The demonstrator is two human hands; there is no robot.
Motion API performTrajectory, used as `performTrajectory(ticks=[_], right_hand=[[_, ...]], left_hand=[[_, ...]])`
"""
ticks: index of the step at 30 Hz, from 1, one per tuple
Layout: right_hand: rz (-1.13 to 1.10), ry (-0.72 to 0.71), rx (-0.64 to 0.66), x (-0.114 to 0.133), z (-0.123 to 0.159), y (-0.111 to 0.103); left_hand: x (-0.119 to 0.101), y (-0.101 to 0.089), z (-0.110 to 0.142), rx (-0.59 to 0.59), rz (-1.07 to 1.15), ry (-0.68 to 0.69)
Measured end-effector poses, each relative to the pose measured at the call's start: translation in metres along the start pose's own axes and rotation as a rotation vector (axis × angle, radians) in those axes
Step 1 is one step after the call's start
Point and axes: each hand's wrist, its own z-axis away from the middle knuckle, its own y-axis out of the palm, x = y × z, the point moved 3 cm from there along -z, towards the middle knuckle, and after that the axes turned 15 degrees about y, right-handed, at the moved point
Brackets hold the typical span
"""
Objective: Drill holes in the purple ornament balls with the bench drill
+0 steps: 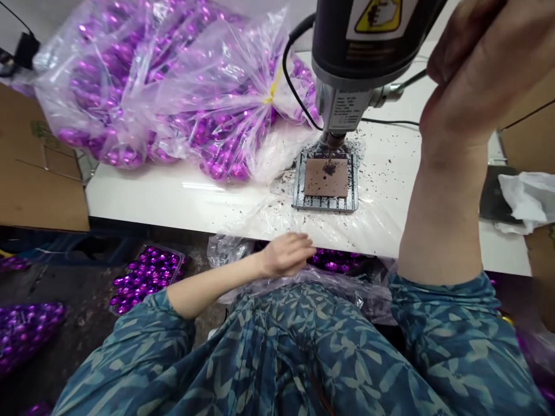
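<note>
My right hand (468, 69) is raised at the upper right, its fingers closed round the feed lever (411, 80) of a bench drill press (358, 52). Beneath the drill's chuck (333, 140), a brown block (314, 184) with a small dark hole lies on the slotted metal base (299, 199). Dark shavings cover the block around the bit. My left hand (288, 254) is at the table's front edge, above an open plastic bag of shiny purple balls (336, 260) at my lap. Its fingers are curled together, and whatever they may hold is hidden.
Large clear bags of purple balls (173, 86) fill the table's back left. A black cable (288, 72) loops beside the drill. Cardboard boxes (39, 162) flank the white table (208, 202). A tray of purple balls (145, 271) sits lower left; crumpled white tissue (531, 196) lies right.
</note>
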Motion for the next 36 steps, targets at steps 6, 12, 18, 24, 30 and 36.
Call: performTrajectory(ticks=[6,12,18,24,30,36], right_hand=[[-0.239,-0.21,-0.144,-0.027,-0.024,-0.005],[-0.227,-0.298,-0.069,-0.012,-0.007,-0.004],[-0.218,-0.285,-0.105,-0.003,0.006,-0.004],[-0.201,-0.278,-0.11,-0.002,0.009,-0.004],[-0.221,-0.307,-0.127,-0.004,0.007,-0.002],[-0.204,-0.354,-0.125,-0.007,0.003,-0.002]], left_hand=[[0.177,-0.081,-0.05,-0.473,0.111,-0.529],[0.322,-0.099,-0.074,-0.224,-0.055,-0.674],[0.363,-0.104,-0.077,-0.134,-0.265,-0.85],[0.357,-0.111,-0.069,-0.17,-0.258,-0.909],[0.341,-0.119,-0.055,-0.174,-0.151,-0.768],[0.332,-0.127,-0.057,-0.202,-0.14,-0.807]])
